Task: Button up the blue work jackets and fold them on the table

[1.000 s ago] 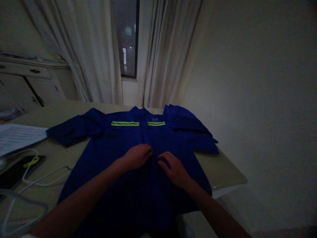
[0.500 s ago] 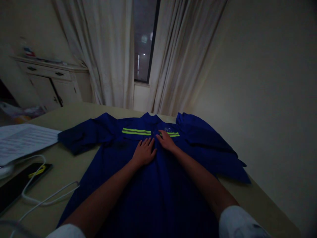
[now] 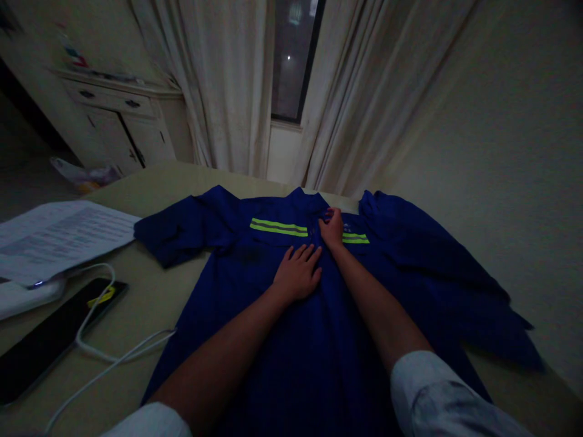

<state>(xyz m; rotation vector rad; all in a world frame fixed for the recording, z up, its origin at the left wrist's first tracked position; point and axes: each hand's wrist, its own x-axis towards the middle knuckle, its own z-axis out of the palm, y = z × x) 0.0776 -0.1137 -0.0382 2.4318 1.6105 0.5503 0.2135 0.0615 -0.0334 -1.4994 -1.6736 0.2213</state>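
Blue jacket [image 3: 319,343] lies beside paper [image 3: 68,233], cable [image 3: 119,360] and black device [image 3: 45,343] — left fingers [image 3: 299,254] spread, right fingers [image 3: 336,215] curled, grip unclear.

Across our pale worktop [image 3: 159,179] we have a blue jacket [image 3: 337,340] spread flat, collar near the far edge, one sleeve reaching the right edge. Toward the left edge lie printed paper [image 3: 64,233], a white device [image 3: 31,297], a flat black device [image 3: 40,340] and a white cable [image 3: 119,361].
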